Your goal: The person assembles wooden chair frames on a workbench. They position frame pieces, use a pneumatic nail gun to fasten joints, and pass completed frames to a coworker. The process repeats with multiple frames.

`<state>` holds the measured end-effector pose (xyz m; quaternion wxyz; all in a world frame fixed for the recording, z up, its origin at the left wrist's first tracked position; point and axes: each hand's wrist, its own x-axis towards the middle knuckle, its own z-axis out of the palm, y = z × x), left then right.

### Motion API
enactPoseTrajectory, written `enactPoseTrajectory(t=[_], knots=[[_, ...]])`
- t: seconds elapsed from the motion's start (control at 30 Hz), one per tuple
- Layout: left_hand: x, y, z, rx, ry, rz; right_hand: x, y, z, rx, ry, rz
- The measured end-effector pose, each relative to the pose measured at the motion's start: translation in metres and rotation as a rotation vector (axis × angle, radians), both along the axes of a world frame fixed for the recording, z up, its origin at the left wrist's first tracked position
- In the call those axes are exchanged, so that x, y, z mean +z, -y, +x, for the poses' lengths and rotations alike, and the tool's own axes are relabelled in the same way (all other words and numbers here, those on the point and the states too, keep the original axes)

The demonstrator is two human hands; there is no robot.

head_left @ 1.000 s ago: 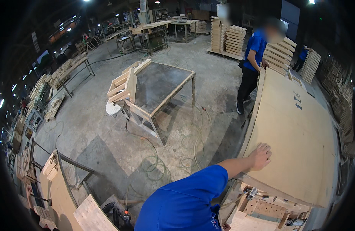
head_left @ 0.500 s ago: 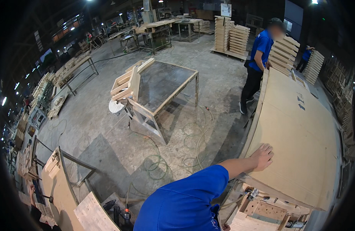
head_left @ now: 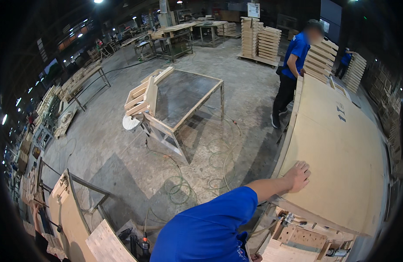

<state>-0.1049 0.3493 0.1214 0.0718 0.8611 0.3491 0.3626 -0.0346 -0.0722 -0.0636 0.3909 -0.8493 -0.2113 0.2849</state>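
While the left hand [head_left: 297, 175] lay flat, fingers spread, on the plywood sheet [head_left: 341, 148], it looked stiff, heavy, best gripped at its edges.

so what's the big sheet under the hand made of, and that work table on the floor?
Big sheet: looks like plywood or fibreboard, pale tan, matte, unfinished, with no clear grain. The left hand lies flat on its near edge. Work table: pale raw timber frame; its dark, dull top could be metal or coated board.
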Motion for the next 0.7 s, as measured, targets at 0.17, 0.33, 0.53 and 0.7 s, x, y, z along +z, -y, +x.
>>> enactPoseTrajectory(t=[0.17, 0.33, 0.53, 0.7], knots=[[-0.009, -0.005, 0.001, 0.025, -0.007, 0.005, 0.036, -0.002, -0.009, 0.188, 0.253, -0.01], [-0.003, -0.006, 0.001, 0.027, -0.071, -0.015, 0.05, -0.005, -0.023, 0.117, 0.381, 0.181], [-0.002, -0.005, 0.002, 0.034, -0.11, -0.016, 0.054, -0.009, -0.029, 0.069, 0.485, 0.083], [0.001, -0.005, 0.0, 0.019, -0.124, -0.019, 0.045, -0.005, -0.022, 0.111, 0.485, 0.085]])
